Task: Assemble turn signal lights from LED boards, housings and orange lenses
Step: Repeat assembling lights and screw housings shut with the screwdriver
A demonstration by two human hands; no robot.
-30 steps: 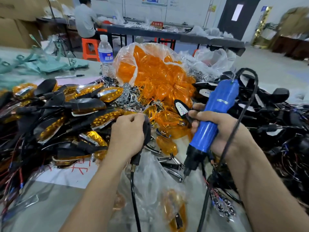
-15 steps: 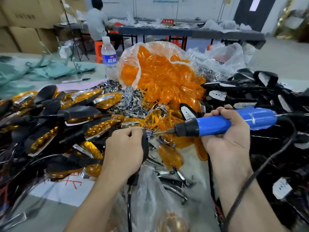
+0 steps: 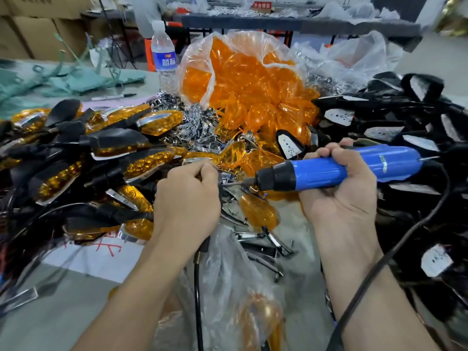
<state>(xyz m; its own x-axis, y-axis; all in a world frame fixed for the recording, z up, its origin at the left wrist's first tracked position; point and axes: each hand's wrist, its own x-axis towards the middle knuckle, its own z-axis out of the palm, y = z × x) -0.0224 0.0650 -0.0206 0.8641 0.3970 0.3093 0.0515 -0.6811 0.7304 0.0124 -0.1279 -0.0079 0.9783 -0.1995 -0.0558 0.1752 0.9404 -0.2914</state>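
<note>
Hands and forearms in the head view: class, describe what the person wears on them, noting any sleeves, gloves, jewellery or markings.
Both the left hand and the right hand are bare: no gloves, and no rings show on the fingers. Both forearms are uncovered to the bottom edge of the frame, with no sleeve, watch or wristband in sight. No markings can be seen.

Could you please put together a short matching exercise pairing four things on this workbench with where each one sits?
Things:
1. electric screwdriver
2. water bottle
3. bag of orange lenses
4. finished turn signals

Places:
A. piled on the left side of the bench
B. gripped in the right hand, bit pointing toward the left hand
C. standing upright at the back, left of the orange bag
D. heaped in the middle, behind both hands

Pairs: 1-B, 2-C, 3-D, 4-A
</note>
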